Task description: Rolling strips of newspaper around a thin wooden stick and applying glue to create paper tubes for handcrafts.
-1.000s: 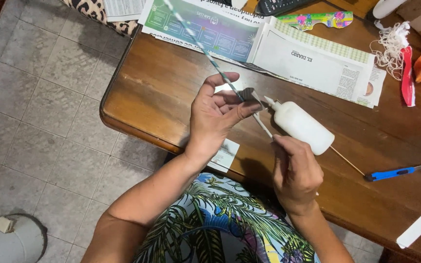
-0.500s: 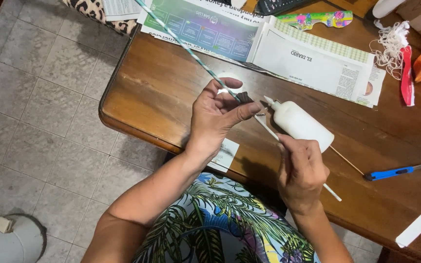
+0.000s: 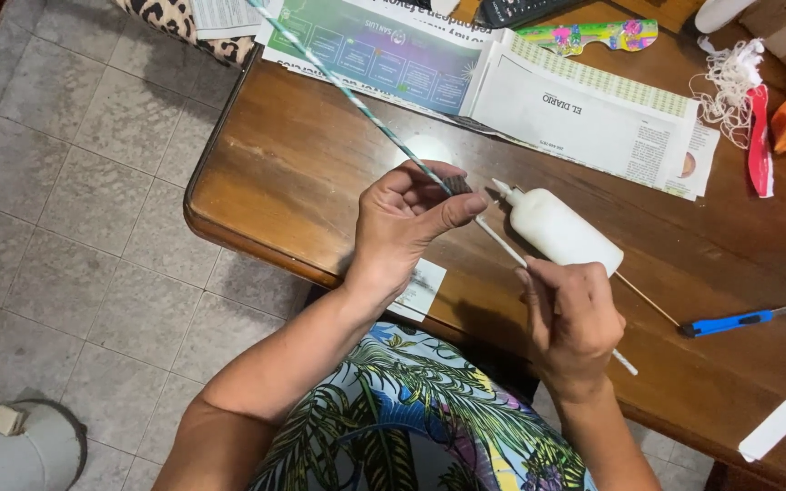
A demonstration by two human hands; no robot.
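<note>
Wooden surface fills the head view. Left hand pinches a thin striped paper rod running toward eleven o'clock. Right hand, fingers curled together, grips a white stick and seemingly the white glue bottle. Blue cutter lies at three o'clock.

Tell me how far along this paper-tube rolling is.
Done: a long, thin striped paper tube is rolled along most of its length and reaches up across the newspaper. In hand: the left hand pinches the tube's near end, and the right hand holds a thin white stick beside the white glue bottle. Left: whether that end is glued is hidden by the fingers.
</note>
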